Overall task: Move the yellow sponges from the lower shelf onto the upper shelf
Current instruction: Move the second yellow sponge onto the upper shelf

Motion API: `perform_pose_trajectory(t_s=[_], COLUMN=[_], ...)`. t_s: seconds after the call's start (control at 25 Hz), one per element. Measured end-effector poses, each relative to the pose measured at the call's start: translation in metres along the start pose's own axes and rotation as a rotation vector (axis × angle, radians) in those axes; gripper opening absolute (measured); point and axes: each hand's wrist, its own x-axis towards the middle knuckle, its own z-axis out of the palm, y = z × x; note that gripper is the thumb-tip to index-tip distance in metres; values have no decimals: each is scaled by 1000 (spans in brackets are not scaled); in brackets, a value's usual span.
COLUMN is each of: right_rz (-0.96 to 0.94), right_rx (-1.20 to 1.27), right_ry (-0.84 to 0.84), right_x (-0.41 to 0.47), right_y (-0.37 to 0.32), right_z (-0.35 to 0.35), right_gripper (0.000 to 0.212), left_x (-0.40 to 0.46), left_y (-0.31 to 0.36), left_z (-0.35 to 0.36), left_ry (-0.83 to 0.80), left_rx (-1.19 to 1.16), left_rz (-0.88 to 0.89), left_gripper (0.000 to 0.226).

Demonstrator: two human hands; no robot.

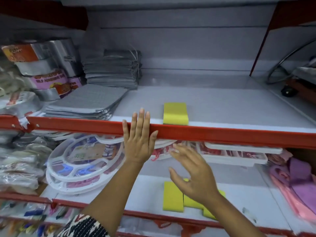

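Note:
One yellow sponge (175,113) lies on the upper shelf (222,106) at its front edge. More yellow sponges (173,195) lie side by side on the lower shelf (147,190), partly hidden by my right hand. My left hand (139,139) rests flat against the red front rail (222,135) of the upper shelf, fingers spread, just left of the upper sponge. My right hand (191,175) hovers over the lower sponges, fingers apart, holding nothing; it is blurred.
Stacks of grey cloths (112,69) and flat grey packs (85,101) fill the upper shelf's left. Round white plastic racks (80,161) stand left on the lower shelf, white trays (236,154) behind, purple and pink cloths (297,183) at right.

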Motion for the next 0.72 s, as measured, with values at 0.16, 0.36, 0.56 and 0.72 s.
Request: perform_pose_trajectory(t_s=[0.16,0.36,0.56,0.72], right_rz=[411,653,574,636], right_rx=[-52,-167,-198,-200], right_ry=[-366,-752,-809,-756], right_x=[-61,-80,-79,-84], right_y=[24,39,33,34], right_z=[57,103,128,138], right_gripper=[59,70,61,68], left_x=[0,-2,-2,-2], left_y=[-3,-8,-7,-6], left_z=[10,15,15,15], left_ry=[7,59,53,50], left_rx=[47,59,56,52], left_rz=[56,116,107,104], left_gripper=[56,56,56,56])
